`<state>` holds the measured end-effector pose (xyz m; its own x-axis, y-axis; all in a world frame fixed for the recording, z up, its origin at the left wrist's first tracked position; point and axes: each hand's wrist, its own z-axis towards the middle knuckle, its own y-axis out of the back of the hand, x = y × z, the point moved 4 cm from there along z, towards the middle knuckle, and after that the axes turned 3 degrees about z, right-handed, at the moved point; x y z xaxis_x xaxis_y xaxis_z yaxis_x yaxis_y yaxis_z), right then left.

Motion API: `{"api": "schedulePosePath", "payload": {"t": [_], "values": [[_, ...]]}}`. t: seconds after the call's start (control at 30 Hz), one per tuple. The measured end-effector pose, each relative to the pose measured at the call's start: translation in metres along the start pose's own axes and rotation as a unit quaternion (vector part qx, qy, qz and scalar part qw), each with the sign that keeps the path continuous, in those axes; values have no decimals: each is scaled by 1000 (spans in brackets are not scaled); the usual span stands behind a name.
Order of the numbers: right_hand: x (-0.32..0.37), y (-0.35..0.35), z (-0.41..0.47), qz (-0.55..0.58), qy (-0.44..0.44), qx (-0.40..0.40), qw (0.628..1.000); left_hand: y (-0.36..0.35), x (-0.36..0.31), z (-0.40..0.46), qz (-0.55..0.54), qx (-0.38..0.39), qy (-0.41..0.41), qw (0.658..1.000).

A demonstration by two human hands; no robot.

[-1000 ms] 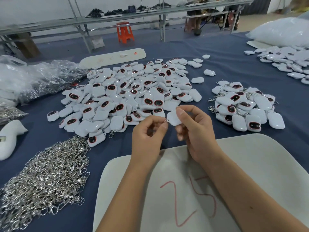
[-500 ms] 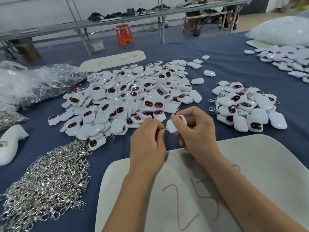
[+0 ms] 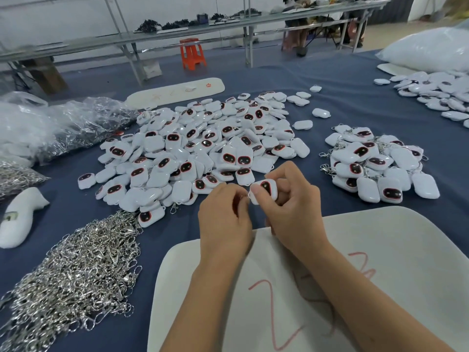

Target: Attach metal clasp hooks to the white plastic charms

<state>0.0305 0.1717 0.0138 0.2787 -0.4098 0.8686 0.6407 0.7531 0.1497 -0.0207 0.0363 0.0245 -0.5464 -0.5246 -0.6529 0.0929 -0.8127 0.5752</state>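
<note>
White plastic charm (image 3: 264,191), dark face up, pinched in right hand (image 3: 291,207); left hand (image 3: 224,214) closed at its left edge, fingertips touching it, presumably working a clasp hook into the loop, though the hook itself is hidden. Both hands together, just beyond the white tray (image 3: 380,250), likely kept near for a clear view. Unhooked charm heap (image 3: 198,148) beyond the tray; hooked batch (image 3: 375,163) beyond-right, set apart; clasp hook pile (image 3: 73,273) left of the tray, within reach. Change since a second ago: charm now turned face-up, hands slightly right.
</note>
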Motion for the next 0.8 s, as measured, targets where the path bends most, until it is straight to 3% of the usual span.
{"api": "schedulePosePath", "payload": {"t": [0.17, 0.33, 0.4, 0.47, 0.53, 0.67, 0.8], "values": [[-12, 6, 9, 260, -175, 19, 949, -8, 13, 5, -260, 42, 112, 958], [-17, 1, 9, 325, -246, 46, 912, -16, 14, 2, -344, 70, 165, 922], [-18, 0, 10, 328, -252, 56, 909, -15, 14, 2, -296, 53, 155, 941], [-19, 0, 10, 322, -252, 62, 911, -9, 12, 3, -177, 27, 88, 980], [-20, 0, 10, 288, -243, 60, 924, -5, 8, 3, -60, 14, 20, 998], [-22, 0, 8, 255, -225, 43, 939, -5, 1, 3, 48, 32, -38, 998], [-16, -1, 6, 232, -193, 85, 950, -4, 2, 4, 117, 51, -59, 990]]}}
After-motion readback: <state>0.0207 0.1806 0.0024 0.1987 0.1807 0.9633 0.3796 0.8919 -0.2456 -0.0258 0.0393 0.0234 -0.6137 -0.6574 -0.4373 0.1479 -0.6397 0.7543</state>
